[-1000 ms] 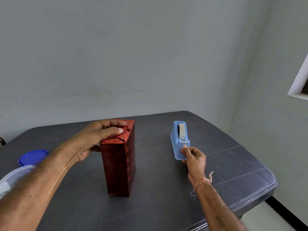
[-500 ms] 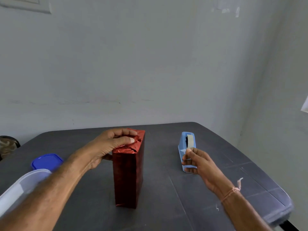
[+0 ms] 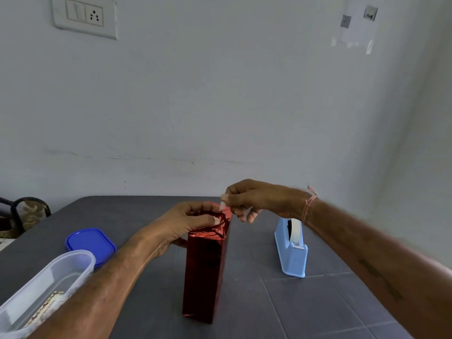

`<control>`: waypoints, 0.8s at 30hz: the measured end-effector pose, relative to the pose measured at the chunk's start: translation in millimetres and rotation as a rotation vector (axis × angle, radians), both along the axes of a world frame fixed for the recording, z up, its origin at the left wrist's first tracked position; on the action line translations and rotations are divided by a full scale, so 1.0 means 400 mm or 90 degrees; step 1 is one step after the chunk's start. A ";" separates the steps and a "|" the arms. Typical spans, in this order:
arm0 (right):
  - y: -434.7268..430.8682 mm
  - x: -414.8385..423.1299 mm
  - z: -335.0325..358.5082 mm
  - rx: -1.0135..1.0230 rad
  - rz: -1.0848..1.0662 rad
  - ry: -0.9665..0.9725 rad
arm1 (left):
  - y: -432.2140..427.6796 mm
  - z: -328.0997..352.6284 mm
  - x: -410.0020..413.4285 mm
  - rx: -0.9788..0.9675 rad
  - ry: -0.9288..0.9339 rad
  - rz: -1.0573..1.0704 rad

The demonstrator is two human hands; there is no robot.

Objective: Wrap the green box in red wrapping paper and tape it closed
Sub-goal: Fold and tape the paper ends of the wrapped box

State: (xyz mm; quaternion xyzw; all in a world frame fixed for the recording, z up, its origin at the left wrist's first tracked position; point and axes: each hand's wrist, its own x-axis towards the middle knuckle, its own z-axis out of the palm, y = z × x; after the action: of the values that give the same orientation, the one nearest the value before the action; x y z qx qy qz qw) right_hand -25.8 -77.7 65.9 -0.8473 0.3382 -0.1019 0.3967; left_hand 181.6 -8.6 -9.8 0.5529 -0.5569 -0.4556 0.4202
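Observation:
The box, fully covered in shiny red wrapping paper (image 3: 204, 272), stands upright on end on the dark grey table (image 3: 293, 302). My left hand (image 3: 186, 222) grips its top, fingers and thumb holding the crumpled folded paper down. My right hand (image 3: 252, 200) hovers just above the top's right corner and pinches a short clear piece of tape (image 3: 223, 206) between thumb and forefinger. A light blue tape dispenser (image 3: 291, 250) with a white roll stands to the right of the box.
A blue plastic lid (image 3: 90, 243) lies on the table at the left, and a clear plastic container (image 3: 46, 287) sits in front of it near the left edge. A chair with patterned fabric (image 3: 22, 214) stands beyond the table's left end. The wall is close behind.
My right hand left the dispenser with a piece of tape and moved up and left to the top of the box. My left hand stayed on the folded paper. The camera tilted up.

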 end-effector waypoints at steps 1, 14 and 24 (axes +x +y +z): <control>-0.001 0.006 0.005 0.001 0.007 0.018 | 0.000 -0.001 0.001 0.001 0.002 -0.001; -0.016 0.026 -0.014 0.003 -0.008 0.104 | -0.003 -0.009 0.002 -0.010 0.017 -0.004; -0.017 0.017 -0.021 0.006 -0.034 0.129 | -0.003 -0.009 0.002 -0.013 0.023 -0.020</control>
State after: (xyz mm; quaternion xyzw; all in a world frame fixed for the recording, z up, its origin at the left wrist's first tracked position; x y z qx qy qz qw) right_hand -18.9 -84.6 57.6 -0.8420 0.3997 -0.0250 0.3615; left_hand 182.5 -10.0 -13.6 0.5314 -0.5628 -0.4662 0.4285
